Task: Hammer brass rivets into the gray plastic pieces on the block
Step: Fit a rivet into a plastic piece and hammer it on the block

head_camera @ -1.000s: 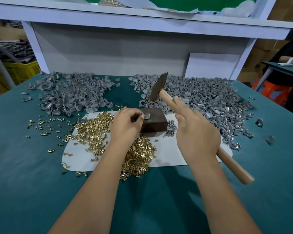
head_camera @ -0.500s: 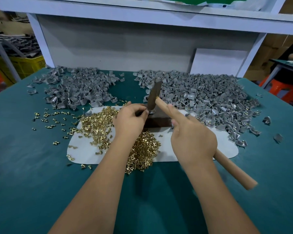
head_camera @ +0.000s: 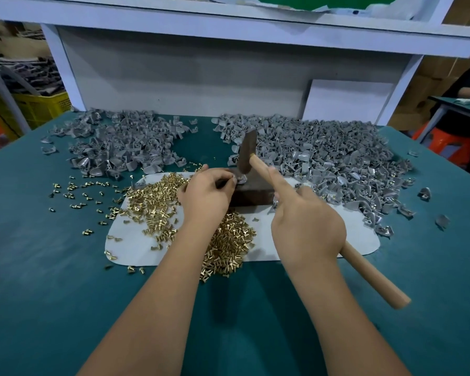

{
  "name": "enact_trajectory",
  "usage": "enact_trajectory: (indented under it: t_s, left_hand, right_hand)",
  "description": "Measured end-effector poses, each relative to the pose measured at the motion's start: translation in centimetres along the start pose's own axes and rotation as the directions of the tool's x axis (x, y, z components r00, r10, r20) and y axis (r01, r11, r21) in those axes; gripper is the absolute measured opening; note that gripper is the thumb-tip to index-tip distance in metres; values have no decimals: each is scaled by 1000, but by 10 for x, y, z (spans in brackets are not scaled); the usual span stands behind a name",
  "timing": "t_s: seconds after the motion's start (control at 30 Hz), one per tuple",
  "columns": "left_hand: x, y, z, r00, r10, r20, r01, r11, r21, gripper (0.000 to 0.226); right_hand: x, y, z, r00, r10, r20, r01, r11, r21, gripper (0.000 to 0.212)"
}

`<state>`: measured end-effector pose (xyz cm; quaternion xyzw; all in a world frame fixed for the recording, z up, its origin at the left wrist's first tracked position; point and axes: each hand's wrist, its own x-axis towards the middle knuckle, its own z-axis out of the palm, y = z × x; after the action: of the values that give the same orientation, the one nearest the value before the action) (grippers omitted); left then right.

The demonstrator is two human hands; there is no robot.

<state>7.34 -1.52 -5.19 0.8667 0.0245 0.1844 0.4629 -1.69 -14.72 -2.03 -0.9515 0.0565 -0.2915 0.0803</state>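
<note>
A dark brown block (head_camera: 251, 192) stands on a white mat (head_camera: 361, 237) in the middle of the green table. My left hand (head_camera: 205, 195) pinches a gray plastic piece (head_camera: 240, 179) on the block's top left. My right hand (head_camera: 307, 226) grips the wooden handle of a hammer (head_camera: 258, 165), index finger stretched along it. The dark hammer head (head_camera: 246, 151) stands down on the gray piece. A heap of brass rivets (head_camera: 158, 202) lies on the mat around and under my left wrist.
Two heaps of gray plastic pieces lie behind the block, one to the left (head_camera: 120, 145) and a larger one to the right (head_camera: 329, 156). Loose rivets (head_camera: 79, 188) are scattered on the table at left. A white shelf frame (head_camera: 228, 31) rises at the table's back.
The hammer head has come down from above the block onto the gray piece. My left hand has stayed on the piece at the block.
</note>
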Motion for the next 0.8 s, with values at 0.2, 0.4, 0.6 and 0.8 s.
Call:
enact_trajectory:
  t_s: [0.2,0.4,0.6,0.8]
  left_hand:
    - [1,-2,2,1000,-19,14,18,999,41,8]
    - [1,-1,2,1000,-4,-9,4,998,62,13]
    - [0,2,2,999,26,-33,-23,996,84,14]
    - [0,3,-5,998,-4,61,3,1000,11,23]
  right_hand:
    - [-2,-2,2,999,-18,-41,18,1000,-5,66]
    - [-1,1,4,1000,4,-11,-4,999,-32,67]
    - [0,1,8,1000,-15,-14,14,998,-66,67]
    - [4,5,6,987,56,-148,-48,997,60,70]
